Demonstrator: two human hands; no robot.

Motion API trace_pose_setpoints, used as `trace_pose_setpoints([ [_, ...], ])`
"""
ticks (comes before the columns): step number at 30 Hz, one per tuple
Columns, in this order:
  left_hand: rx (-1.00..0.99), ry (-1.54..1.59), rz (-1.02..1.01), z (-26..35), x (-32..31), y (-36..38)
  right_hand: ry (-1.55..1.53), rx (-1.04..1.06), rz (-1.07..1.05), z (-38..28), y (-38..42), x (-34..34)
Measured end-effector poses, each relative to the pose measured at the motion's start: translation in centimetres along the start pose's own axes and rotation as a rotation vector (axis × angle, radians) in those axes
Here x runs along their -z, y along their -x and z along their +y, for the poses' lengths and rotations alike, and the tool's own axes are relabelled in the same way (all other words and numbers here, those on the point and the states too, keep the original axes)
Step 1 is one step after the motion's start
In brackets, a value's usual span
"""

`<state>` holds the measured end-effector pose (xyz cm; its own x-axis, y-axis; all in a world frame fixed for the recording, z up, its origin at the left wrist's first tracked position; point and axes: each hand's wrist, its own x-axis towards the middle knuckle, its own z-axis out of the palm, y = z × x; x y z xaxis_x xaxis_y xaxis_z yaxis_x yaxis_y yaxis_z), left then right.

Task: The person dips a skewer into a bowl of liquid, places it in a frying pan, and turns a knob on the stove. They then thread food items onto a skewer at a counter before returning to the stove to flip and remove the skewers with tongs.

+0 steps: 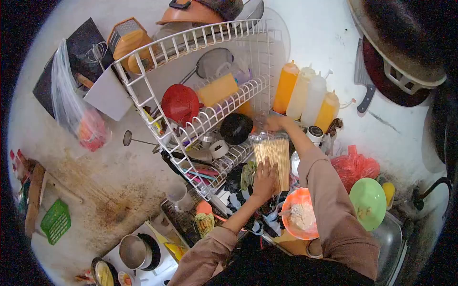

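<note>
Mid-frame, the left hand (265, 181) is touching sticks (281, 159), likely light, stiff, best held mid-bundle; its grip and the right hand's (274, 123) are looking unclear.

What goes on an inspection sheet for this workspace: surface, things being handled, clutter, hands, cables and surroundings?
Surface: mostly covered; a tan patch shows beside the orange bowl.
Things handled: a bundle of skewers, with clear plastic at the top.
Clutter: four bottles, a red bag and a green dish crowd the right side.
Hands: left hand rests against the skewers; right hand is by the plastic, blurred, its grip unclear.
Cables: nothing seen.
Surroundings: loaded white rack beyond the skewers; knife on the wall; brown stain at left.
</note>
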<state>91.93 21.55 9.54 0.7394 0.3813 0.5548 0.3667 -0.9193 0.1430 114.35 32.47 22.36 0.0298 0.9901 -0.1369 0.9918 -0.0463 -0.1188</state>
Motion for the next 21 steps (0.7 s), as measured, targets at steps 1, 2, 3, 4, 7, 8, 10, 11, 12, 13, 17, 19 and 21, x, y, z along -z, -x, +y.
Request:
trace_pose_setpoints([
  [1,0.018,0.019,0.000,0.1,0.3,-0.1,0.069,0.026,0.104,0.0,0.1,0.6],
  [2,0.015,0.032,0.001,0.1,0.5,-0.1,0.137,0.054,0.208,0.0,0.0,1.2],
  [3,0.013,0.044,0.004,0.2,0.7,0.0,0.208,0.082,0.314,-0.4,0.1,2.1],
  [4,0.011,0.055,0.004,0.1,0.9,-0.1,0.158,0.064,0.454,-0.9,0.0,3.1],
  [7,0.041,0.141,-0.087,0.3,2.0,-0.2,0.085,0.006,0.757,-2.8,0.4,6.2],
  [8,0.030,0.142,-0.034,0.2,1.7,-0.3,0.115,-0.010,0.783,-3.7,1.0,7.5],
  [10,0.008,0.152,0.062,-0.1,0.0,-0.2,-0.055,0.023,1.106,-7.6,4.1,9.7],
  [11,-0.014,0.165,0.059,-0.2,-0.4,0.0,-0.152,-0.010,1.115,-9.4,5.6,10.6],
  [12,-0.038,0.181,0.055,-0.5,-0.5,0.0,-0.248,-0.047,1.124,-10.9,7.0,11.4],
  [13,-0.064,0.199,0.048,-0.9,-0.8,0.0,-0.343,-0.089,1.133,-11.9,8.5,11.8],
  [17,0.121,0.738,0.097,-1.9,5.1,-0.3,-0.450,0.090,1.299,-13.8,15.8,10.3],
  [19,0.192,0.852,0.287,-2.0,6.8,-0.3,-0.609,0.109,1.313,-14.3,19.7,9.5],
  [21,0.278,1.170,0.179,-0.2,11.2,-1.0,-0.718,0.064,1.280,-13.5,22.9,7.7],
])
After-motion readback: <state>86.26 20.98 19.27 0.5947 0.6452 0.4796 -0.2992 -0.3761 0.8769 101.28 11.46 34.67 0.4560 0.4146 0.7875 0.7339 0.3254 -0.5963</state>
